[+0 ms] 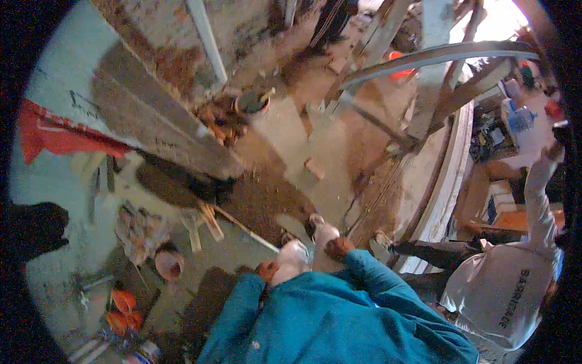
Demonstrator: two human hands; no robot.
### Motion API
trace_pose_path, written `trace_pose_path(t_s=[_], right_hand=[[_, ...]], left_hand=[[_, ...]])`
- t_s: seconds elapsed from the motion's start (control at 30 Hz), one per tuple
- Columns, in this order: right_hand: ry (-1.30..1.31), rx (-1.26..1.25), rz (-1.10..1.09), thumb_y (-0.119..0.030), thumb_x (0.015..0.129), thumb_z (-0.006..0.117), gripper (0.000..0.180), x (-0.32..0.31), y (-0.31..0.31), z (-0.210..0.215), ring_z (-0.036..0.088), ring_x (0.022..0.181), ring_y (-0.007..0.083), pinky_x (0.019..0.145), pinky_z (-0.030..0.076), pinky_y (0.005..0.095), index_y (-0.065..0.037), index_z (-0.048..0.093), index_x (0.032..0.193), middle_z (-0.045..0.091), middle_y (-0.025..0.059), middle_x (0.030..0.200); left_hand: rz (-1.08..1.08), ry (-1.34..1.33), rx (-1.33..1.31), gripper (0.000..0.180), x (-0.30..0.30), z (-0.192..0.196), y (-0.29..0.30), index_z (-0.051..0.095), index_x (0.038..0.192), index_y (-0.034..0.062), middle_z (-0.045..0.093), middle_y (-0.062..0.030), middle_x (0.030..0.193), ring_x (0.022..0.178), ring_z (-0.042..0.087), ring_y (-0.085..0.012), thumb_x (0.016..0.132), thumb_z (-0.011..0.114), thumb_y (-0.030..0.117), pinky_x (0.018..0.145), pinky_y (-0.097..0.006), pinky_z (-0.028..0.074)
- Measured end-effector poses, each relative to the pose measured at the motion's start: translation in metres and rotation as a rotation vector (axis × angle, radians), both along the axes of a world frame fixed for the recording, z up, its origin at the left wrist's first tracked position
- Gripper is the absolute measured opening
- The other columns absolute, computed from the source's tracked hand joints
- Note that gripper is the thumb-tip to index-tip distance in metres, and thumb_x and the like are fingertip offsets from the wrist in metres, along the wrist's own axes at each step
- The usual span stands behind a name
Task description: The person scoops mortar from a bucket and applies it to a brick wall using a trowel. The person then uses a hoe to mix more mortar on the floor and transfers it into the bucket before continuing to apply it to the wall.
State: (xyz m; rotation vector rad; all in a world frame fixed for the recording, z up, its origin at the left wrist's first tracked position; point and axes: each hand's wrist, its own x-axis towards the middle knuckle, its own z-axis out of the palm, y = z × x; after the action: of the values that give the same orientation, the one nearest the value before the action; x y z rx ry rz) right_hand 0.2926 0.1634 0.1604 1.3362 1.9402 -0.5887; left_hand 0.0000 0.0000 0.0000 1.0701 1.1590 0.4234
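My left hand (267, 270) is beside my left leg, against the light trousers (293, 255). Over by my right knee, my right hand (339, 247) rests on the pale cloth of the trouser leg. Both hands are small and blurred in the head view, so their fingers cannot be told apart. Nothing can be made out in either one. A thin pale stick (247, 230) lies on the floor ahead of my left leg, its near end close to my knee. Teal sleeves (385, 279) cover both my arms.
A large boxed wooden column (163, 103) slants in from the upper left, by red cloth (66, 130). At left are a bucket (169, 265) and orange objects (124, 310). A curved beam (436, 59) spans the upper right. A co-worker (503, 285) reaches out at right.
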Motion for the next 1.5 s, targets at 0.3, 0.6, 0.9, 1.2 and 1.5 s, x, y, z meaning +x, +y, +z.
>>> trace_pose_path(t_s=[0.3, 0.6, 0.9, 1.2, 1.5], right_hand=[[0.504, -0.169, -0.117, -0.028, 0.086, 0.061, 0.026, 0.008, 0.037, -0.029, 0.067, 0.089, 0.037, 0.077, 0.054, 0.0483, -0.011, 0.069, 0.104, 0.07, 0.0162, 0.092], [0.607, -0.314, 0.068, -0.029, 0.089, 0.058, 0.026, 0.014, 0.218, 0.045, 0.064, 0.093, 0.0385, 0.083, 0.052, 0.0474, -0.008, 0.068, 0.099, 0.067, 0.0184, 0.098], [0.624, -0.474, 0.032, -0.033, 0.091, 0.055, 0.029, -0.008, 0.413, 0.038, 0.066, 0.089, 0.0346, 0.081, 0.052, 0.0463, -0.007, 0.068, 0.099, 0.069, 0.0151, 0.096], [0.919, -0.733, 0.21, -0.036, 0.095, 0.055, 0.033, -0.003, 0.587, -0.005, 0.066, 0.09, 0.0338, 0.086, 0.052, 0.0431, -0.007, 0.067, 0.104, 0.071, 0.012, 0.097], [0.942, -0.277, -0.343, -0.016, 0.089, 0.058, 0.019, 0.002, 0.781, -0.205, 0.064, 0.06, 0.0232, 0.052, 0.051, 0.0406, -0.004, 0.067, 0.077, 0.066, 0.0093, 0.071]], left_hand=[[0.024, 0.112, -0.071, 0.03, 0.041, 0.036, 0.12, 0.065, 0.103, 0.0075, 0.067, -0.0177, 0.095, 0.089, 0.066, -0.0358, 0.085, 0.065, 0.032, 0.081, -0.046, 0.05], [-0.104, 0.534, 0.418, 0.023, 0.026, 0.095, 0.266, 0.059, 0.093, 0.0039, 0.063, -0.0228, 0.085, 0.084, 0.064, -0.0429, 0.09, 0.056, 0.027, 0.071, -0.048, 0.047], [0.093, 0.438, 0.031, 0.03, 0.02, 0.221, 0.409, 0.057, 0.089, 0.0042, 0.063, -0.0257, 0.088, 0.084, 0.062, -0.046, 0.094, 0.052, 0.033, 0.071, -0.052, 0.047], [-0.033, 0.587, -0.167, 0.034, -0.012, 0.22, 0.589, 0.06, 0.095, 0.0052, 0.067, -0.0236, 0.095, 0.089, 0.065, -0.0429, 0.092, 0.053, 0.039, 0.079, -0.054, 0.049], [-0.11, 0.476, -0.202, 0.042, -0.002, 0.178, 0.623, 0.065, 0.11, 0.0094, 0.068, -0.0177, 0.108, 0.098, 0.065, -0.0396, 0.089, 0.054, 0.045, 0.089, -0.052, 0.048]])
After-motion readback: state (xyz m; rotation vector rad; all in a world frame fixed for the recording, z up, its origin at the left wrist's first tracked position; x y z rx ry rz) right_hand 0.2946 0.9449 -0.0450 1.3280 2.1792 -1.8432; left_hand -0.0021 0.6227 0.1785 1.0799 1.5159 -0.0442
